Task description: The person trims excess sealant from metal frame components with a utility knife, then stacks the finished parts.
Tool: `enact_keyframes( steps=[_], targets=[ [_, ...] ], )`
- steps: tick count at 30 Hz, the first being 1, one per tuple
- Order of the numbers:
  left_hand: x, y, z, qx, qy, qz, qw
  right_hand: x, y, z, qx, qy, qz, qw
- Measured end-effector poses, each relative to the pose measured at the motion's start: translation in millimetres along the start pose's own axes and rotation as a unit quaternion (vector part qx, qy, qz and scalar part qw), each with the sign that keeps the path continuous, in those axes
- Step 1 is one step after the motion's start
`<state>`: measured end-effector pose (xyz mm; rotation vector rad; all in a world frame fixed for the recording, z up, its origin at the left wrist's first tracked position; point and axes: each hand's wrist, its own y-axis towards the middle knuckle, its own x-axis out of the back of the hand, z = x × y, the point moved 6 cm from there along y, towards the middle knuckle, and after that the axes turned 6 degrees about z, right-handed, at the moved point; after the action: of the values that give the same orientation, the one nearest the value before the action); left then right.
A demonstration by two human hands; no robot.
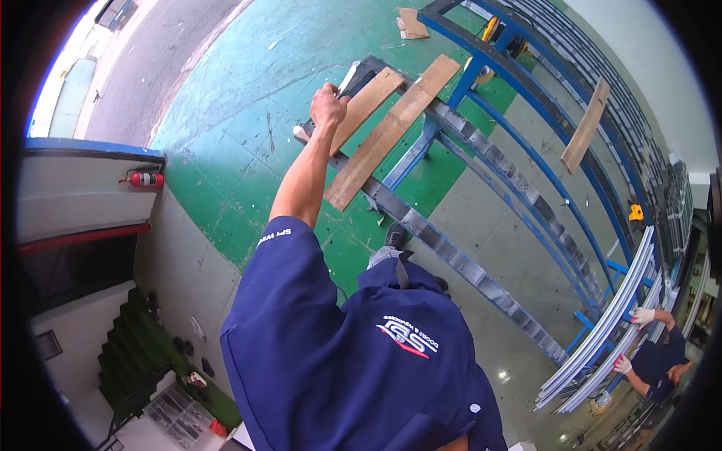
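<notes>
My left hand point(329, 107) is closed at the near left end of a blue metal rack, beside a wooden board point(367, 109). A pale strip point(347, 77) and a dark piece show at its fingertips; what exactly it grips is too small to tell. A second, longer board point(395, 131) lies across two grey-topped rails point(459, 259), next to the first. My right hand is not in view.
A taller blue frame point(526, 56) stands at the upper right with another board point(587, 128) on it. Long metal profiles point(602, 323) lie at the right, where a co-worker's gloved hands point(623, 364) touch them. Cardboard point(411, 24) lies on the floor; a fire extinguisher point(145, 180) hangs left.
</notes>
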<state>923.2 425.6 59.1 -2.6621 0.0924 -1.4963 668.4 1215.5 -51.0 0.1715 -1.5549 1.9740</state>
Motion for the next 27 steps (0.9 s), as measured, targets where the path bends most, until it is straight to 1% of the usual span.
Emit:
enact_keyframes(
  steps=[2,4,8,10,11,12,13,14,15,16,17,18,19,20,21,23,24,26,27],
  targets=[
    [-7.6,22.9,3.2,-0.011,0.045,-0.012,0.999,-5.3,0.2,-1.8,0.004,0.008,-0.011,1.0],
    [-15.8,37.5,7.8,-0.008,0.065,0.003,0.998,-9.7,-0.2,-1.7,0.006,0.014,-0.021,1.0],
    [-30.6,49.1,17.9,-0.023,0.124,0.029,0.992,-15.2,2.2,-9.6,0.014,0.022,-0.043,0.999],
    [-30.6,47.7,16.8,-0.028,0.157,0.021,0.987,-20.6,4.5,-22.5,0.02,0.013,-0.052,0.998],
    [-30.9,48.0,17.8,-0.051,0.167,0.006,0.985,-25.2,6.9,-32.4,0.024,0.005,-0.059,0.998],
    [-38.6,59.6,26.7,-0.06,0.159,0.029,0.985,-30.6,9.8,-40.4,0.027,-0.004,-0.07,0.997],
    [-46.7,68.3,40.0,-0.108,0.117,0.004,0.987,-35.1,13.0,-48.8,0.027,-0.013,-0.083,0.996],
    [-47.4,69.7,38.0,-0.128,0.075,0.04,0.988,-41.2,21.2,-62.9,0.02,-0.009,-0.088,0.996],
    [-46.3,67.8,34.0,-0.099,0.056,0.088,0.99,-41.8,16.5,-56.4,0.002,-0.022,-0.094,0.995],
    [-49.6,74.6,39.8,-0.139,0.025,0.087,0.986,-44.5,19.4,-58.7,0.024,-0.047,-0.105,0.993],
    [-48.6,79.6,39.9,-0.131,0.06,0.077,0.986,-45.5,19.2,-60.7,0.007,-0.033,-0.114,0.993],
    [-50.2,91.5,48.1,-0.121,0.058,0.095,0.986,-48.6,19.7,-66.3,-0.03,-0.023,-0.112,0.993],
    [-56.0,107.7,61.8,-0.119,0.012,0.109,0.987,-47.0,13.7,-63.2,-0.072,0.01,-0.103,0.992],
    [-43.9,101.3,47.9,-0.114,0.076,0.098,0.986,-43.7,2.8,-59.7,-0.107,0.039,-0.087,0.99],
    [-29.9,89.3,31.3,-0.075,0.129,0.056,0.987,-41.5,-5.5,-60.3,-0.116,0.052,-0.096,0.987],
    [-15.6,86.9,9.8,-0.033,0.172,0.021,0.984,-40.5,-15.7,-63.9,-0.126,0.062,-0.105,0.984],
    [-7.1,82.0,-7.1,-0.098,0.219,-0.062,0.969,-39.5,-19.6,-67.6,-0.123,0.063,-0.105,0.985],
    [3.1,48.7,-44.8,-0.115,0.172,-0.145,0.968,-38.9,-23.5,-84.4,-0.114,0.059,-0.105,0.986],
    [0.7,34.1,-64.3,-0.165,0.161,-0.159,0.96,-40.3,-24.3,-94.8,-0.113,0.065,-0.121,0.984]
  ],
)
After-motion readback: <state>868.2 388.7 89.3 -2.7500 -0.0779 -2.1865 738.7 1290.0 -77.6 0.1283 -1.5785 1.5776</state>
